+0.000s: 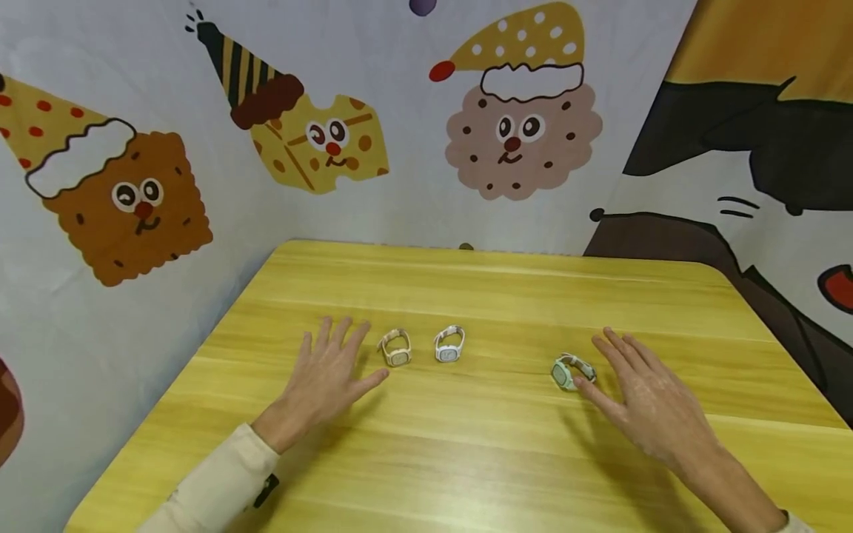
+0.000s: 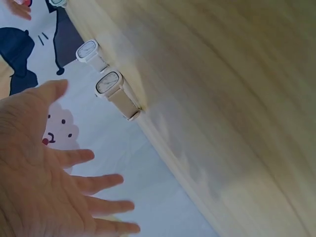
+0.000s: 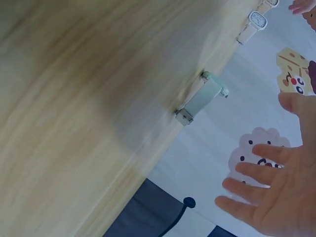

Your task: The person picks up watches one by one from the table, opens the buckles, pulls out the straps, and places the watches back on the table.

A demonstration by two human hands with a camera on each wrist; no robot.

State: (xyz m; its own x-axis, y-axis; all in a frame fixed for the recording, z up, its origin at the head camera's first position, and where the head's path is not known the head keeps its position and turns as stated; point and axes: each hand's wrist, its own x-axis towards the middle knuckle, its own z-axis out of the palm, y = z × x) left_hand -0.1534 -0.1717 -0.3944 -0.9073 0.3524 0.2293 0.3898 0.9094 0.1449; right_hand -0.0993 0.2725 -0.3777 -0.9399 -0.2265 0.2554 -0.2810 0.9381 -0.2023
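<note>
Three wristwatches on the table, one each of beige, white and mint. Beige watch [image 1: 399, 358] sits left of centre, dial turned to the near side, strap curved up behind it. White watch [image 1: 448, 354] just right of it, same pose, the two apart. Mint watch [image 1: 561, 374] well to the right and slightly nearer, dial turned left, strap trailing right; its buckle shows from the right wrist.

Two hands, both released, both clear of the tabletop. Left hand [image 1: 323, 381]: fingers spread, just left of the beige watch, thumb pointing at its near side, grasping nothing. Right hand [image 1: 656, 403]: fingers extended, just right of the mint watch. From the head view its thumb overlaps the strap; right wrist view has a gap between them, so not gripping it.

Table [image 1: 426, 451]: one, yellow wood grain, rounded far corners. Pale sleeve [image 1: 213, 481] on the left forearm, small black piece [image 1: 266, 491] at its cuff.

Printed cloth behind, three hatted cartoon snacks, left to right: brown square biscuit [image 1: 133, 222], cheese wedge [image 1: 320, 152], pink round cookie [image 1: 523, 163]. Larger dark-and-white figure [image 1: 793, 178] at far right.
</note>
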